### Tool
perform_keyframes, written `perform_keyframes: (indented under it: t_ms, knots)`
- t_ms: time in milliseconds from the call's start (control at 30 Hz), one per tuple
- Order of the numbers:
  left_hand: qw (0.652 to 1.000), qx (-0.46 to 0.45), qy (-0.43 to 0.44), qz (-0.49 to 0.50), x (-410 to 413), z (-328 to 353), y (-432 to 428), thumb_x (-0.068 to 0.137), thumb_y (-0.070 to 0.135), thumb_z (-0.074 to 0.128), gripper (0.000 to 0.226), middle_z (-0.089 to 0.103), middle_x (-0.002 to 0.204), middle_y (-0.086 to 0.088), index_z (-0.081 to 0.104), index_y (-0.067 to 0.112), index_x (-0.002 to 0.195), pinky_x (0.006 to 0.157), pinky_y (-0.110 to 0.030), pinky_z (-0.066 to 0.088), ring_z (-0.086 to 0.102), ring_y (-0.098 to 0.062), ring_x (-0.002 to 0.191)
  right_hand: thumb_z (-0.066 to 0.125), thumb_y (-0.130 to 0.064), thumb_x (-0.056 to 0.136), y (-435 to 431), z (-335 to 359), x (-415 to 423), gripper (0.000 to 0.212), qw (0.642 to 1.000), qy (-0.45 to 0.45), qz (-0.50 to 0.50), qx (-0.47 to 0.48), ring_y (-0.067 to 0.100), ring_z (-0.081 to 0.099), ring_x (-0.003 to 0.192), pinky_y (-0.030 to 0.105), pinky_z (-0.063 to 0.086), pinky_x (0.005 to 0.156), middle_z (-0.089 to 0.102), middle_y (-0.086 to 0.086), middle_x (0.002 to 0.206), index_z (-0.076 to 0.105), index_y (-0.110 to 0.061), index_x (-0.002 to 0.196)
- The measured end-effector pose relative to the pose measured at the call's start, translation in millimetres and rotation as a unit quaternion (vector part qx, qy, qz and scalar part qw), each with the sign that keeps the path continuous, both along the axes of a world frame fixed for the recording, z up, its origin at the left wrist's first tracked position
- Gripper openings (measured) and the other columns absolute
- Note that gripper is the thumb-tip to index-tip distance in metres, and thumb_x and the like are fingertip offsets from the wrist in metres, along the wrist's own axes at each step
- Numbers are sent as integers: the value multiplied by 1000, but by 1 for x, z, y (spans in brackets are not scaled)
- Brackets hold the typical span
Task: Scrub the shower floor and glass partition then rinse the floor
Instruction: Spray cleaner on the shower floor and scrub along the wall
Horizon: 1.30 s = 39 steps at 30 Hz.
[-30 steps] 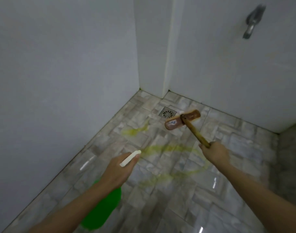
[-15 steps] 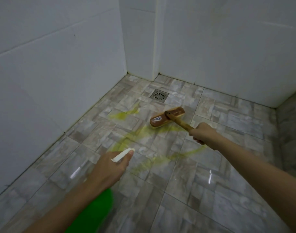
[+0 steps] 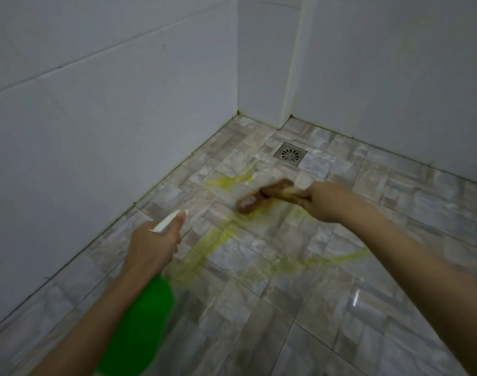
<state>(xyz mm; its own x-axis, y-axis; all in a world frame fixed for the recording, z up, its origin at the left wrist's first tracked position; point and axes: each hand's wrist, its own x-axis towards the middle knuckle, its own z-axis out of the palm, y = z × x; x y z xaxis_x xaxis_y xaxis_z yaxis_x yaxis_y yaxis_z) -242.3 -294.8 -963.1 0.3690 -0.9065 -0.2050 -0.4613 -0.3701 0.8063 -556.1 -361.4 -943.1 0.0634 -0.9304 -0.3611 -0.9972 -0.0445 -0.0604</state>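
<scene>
My right hand [image 3: 322,200] grips the wooden handle of a brown scrub brush [image 3: 261,198], whose head rests on the grey tiled shower floor [image 3: 286,308] among streaks of yellow-green cleaner [image 3: 221,234]. The brush is blurred by motion. My left hand [image 3: 153,245] holds a green bottle [image 3: 139,327] by its neck, with the white nozzle [image 3: 168,219] pointing up and forward toward the left wall. No glass partition is visible in this view.
A square metal floor drain [image 3: 290,153] sits near the back corner, just beyond the brush. White tiled walls [image 3: 96,118] close off the left and back, with a protruding column [image 3: 267,63] at the corner.
My right hand has brought the brush down from the air onto the floor and drawn it through the yellow streaks. The view has tilted downward. My left hand keeps the bottle steady.
</scene>
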Motion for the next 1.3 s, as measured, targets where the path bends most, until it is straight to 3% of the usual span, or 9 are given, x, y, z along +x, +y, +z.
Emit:
perform_keyframes:
  t_ms: [133,267,400,567,800,900,1067,1167,1300]
  knots:
    - [1000,1,7,-2,12,0,-12,86,60,59,61,62,45,-2,72,4,66,48,-25,47,56,-11,39,36,-41,100,-20,-1,23,39,999,-38,-9,7,13,49,57,27,33,48,51,-3,69,58,-21,126]
    - [999,-6,28,39,19,-5,-27,84,60,63,60,65,50,-4,71,2,71,46,-25,49,58,-14,42,42,-30,98,-39,18,52,22,998,53,12,9,16,49,63,29,33,50,49,1,76,54,-14,90]
    - [999,-33,13,-5,21,5,-32,91,53,56,50,54,41,2,75,10,74,35,-13,39,47,-4,31,38,-21,100,-67,0,76,24,1000,-7,1,-17,16,48,58,27,36,50,48,0,69,59,-11,104]
    - [999,-16,28,27,26,-1,-35,86,56,62,57,71,62,-12,73,1,73,43,-23,48,58,-9,42,48,-22,96,-62,20,86,28,997,67,24,19,20,50,59,31,43,58,53,4,71,44,-12,69]
    - [998,-17,34,49,34,6,-35,92,52,57,47,52,34,8,70,13,69,33,-10,35,48,-2,30,42,-33,99,-74,17,96,32,996,11,82,35,18,53,61,30,44,56,55,3,74,60,-13,116]
    - [998,-28,37,41,34,9,-35,92,51,55,43,50,37,5,72,16,74,33,-9,34,49,-3,32,46,-35,95,-61,23,92,29,990,68,116,31,19,60,71,32,52,64,62,1,84,64,-21,114]
    - [997,-55,37,44,34,11,-34,91,53,54,41,48,43,4,69,20,71,36,-9,35,50,-10,40,39,-45,98,-88,-11,121,39,996,-27,89,-12,17,54,64,28,36,51,57,-1,77,59,-24,123]
    - [996,-71,40,47,39,12,-36,91,54,54,42,51,39,4,74,20,77,38,-11,37,47,-5,34,41,-41,97,-104,-3,121,35,996,-22,85,-11,19,54,63,30,40,55,56,2,74,63,-18,112]
    - [994,-84,40,55,50,14,-44,92,56,53,45,66,64,-23,77,20,80,39,-12,38,47,-4,34,49,-35,95,-120,16,125,28,996,31,86,-12,20,53,62,30,44,57,56,3,74,63,-11,94]
